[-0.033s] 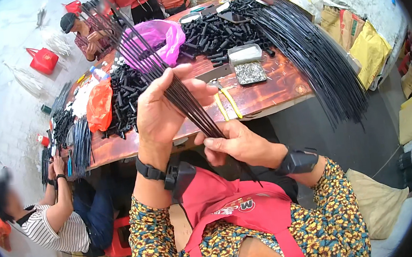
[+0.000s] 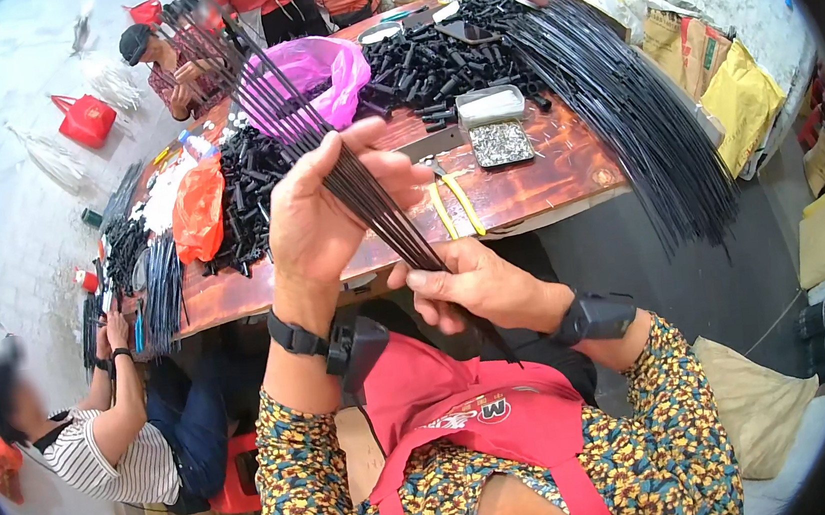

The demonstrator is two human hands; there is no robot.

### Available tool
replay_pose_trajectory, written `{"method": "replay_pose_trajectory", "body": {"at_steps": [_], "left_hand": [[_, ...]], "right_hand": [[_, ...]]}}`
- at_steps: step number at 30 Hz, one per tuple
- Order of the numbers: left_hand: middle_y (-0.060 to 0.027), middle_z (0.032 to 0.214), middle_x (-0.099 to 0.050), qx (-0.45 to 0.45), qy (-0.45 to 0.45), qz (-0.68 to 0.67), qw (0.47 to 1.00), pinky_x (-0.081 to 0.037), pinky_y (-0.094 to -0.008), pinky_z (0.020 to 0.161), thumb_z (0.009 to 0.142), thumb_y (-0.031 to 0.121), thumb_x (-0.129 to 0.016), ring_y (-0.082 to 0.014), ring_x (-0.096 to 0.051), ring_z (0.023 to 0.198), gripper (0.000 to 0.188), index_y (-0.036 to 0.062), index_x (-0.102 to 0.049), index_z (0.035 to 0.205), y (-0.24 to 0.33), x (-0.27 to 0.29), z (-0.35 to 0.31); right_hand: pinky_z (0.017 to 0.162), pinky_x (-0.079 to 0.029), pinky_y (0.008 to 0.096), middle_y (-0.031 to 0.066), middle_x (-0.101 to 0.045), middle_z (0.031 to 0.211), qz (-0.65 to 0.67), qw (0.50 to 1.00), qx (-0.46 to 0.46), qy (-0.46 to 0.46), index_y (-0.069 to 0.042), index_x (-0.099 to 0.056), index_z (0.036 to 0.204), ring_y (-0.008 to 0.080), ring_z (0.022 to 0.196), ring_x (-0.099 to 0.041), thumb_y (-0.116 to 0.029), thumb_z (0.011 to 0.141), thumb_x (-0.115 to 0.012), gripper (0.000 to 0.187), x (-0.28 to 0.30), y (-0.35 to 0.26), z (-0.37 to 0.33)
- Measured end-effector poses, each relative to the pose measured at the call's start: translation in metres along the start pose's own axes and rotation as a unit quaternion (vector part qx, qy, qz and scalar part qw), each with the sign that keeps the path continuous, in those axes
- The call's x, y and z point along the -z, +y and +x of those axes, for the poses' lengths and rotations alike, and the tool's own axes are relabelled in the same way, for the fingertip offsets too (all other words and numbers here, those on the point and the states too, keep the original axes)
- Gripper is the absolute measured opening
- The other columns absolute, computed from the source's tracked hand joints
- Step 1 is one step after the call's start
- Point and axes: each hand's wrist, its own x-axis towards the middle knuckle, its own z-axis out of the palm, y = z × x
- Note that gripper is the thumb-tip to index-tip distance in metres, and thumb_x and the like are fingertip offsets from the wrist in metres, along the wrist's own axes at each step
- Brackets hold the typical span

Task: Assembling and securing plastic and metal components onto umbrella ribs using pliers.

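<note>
Rods [image 2: 375,206]: thin, long and black, in one bunch across the middle, with spread-out tops up at eleven o'clock and low ends down at five.
Left hand [image 2: 311,226]: at ten o'clock from the middle, half open with the palm showing, rods lying between thumb and bent fingers; hard to tell how tightly.
Right hand [image 2: 481,285]: at four o'clock, closed around the low part of the bunch, with thumb on top.
Wrists: one black strapped-on box on each.
Apron [image 2: 468,402]: red, at six o'clock, between flowery sleeves [image 2: 675,411].
Table [image 2: 575,175]: brown-red wood, shiny, running from nine to two o'clock.
Pliers [image 2: 465,208]: yellow handles, between one and two o'clock, near the right hand.
Box [image 2: 520,103]: see-through, at one o'clock, touching a dark tray [image 2: 505,164] full of tiny bits.
Black tubes [image 2: 453,67]: big heap, between twelve and one.
Long rod pile [image 2: 618,105]: black, at two o'clock, hanging over the table edge.
Purple bag [image 2: 343,74]: between eleven and twelve, behind the held bunch.
Orange bag [image 2: 199,215]: between nine and ten, beside more black parts [image 2: 254,189].
Co-worker [image 2: 116,449]: at eight o'clock, in a stripy shirt, both hands at the table edge.
</note>
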Motion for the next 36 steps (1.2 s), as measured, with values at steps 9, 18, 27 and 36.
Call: {"method": "replay_pose_trajectory", "body": {"at_steps": [9, 18, 27, 36], "left_hand": [[-0.0313, 0.126, -0.052, -0.009, 0.033, 0.058, 0.998, -0.039, -0.0592, 0.101, 0.093, 0.018, -0.047, -0.0484, -0.050, 0.118, 0.056, -0.0051, -0.029, 0.141, 0.006, -0.010, 0.001], [-0.0250, 0.111, -0.063, 0.005, 0.068, 0.129, 0.989, -0.053, -0.0495, 0.089, 0.101, 0.023, -0.041, -0.0395, -0.063, 0.103, 0.042, -0.0059, -0.042, 0.132, 0.028, -0.023, -0.013], [-0.0254, 0.111, -0.062, 0.002, -0.028, 0.221, 0.975, -0.054, -0.0480, 0.088, 0.102, 0.021, -0.038, -0.0393, -0.062, 0.105, 0.045, -0.0061, -0.035, 0.137, 0.068, -0.017, 0.023], [-0.0265, 0.113, -0.061, 0.021, -0.033, 0.218, 0.975, -0.052, -0.0462, 0.092, 0.101, 0.021, -0.041, -0.0392, -0.062, 0.106, 0.043, -0.0063, -0.039, 0.134, 0.061, 0.053, 0.081]], "right_hand": [[0.060, -0.052, 0.0230, 0.0048, -0.062, 0.077, 0.044, 0.996, 0.076, -0.014, -0.003, -0.053, 0.119, 0.0112, 0.069, -0.062, -0.022, 0.100, -0.048, 0.028, 0.005, 0.021, -0.001], [0.075, -0.050, 0.0302, 0.0078, -0.068, 0.090, -0.237, 0.966, 0.089, -0.040, 0.004, -0.059, 0.111, 0.0150, 0.083, -0.064, -0.030, 0.090, -0.064, 0.040, 0.040, -0.001, -0.003], [0.070, -0.049, 0.0483, 0.0240, -0.049, 0.097, -0.668, 0.645, 0.092, 0.359, 0.002, -0.050, 0.107, 0.0404, 0.091, -0.054, -0.039, 0.073, -0.071, 0.058, 0.094, 0.061, 0.069], [0.067, -0.050, 0.0463, 0.0210, -0.051, 0.097, -0.713, 0.611, 0.002, 0.343, 0.001, -0.053, 0.105, 0.0368, 0.081, -0.057, -0.026, 0.076, -0.069, 0.043, 0.103, 0.031, 0.024]]}}
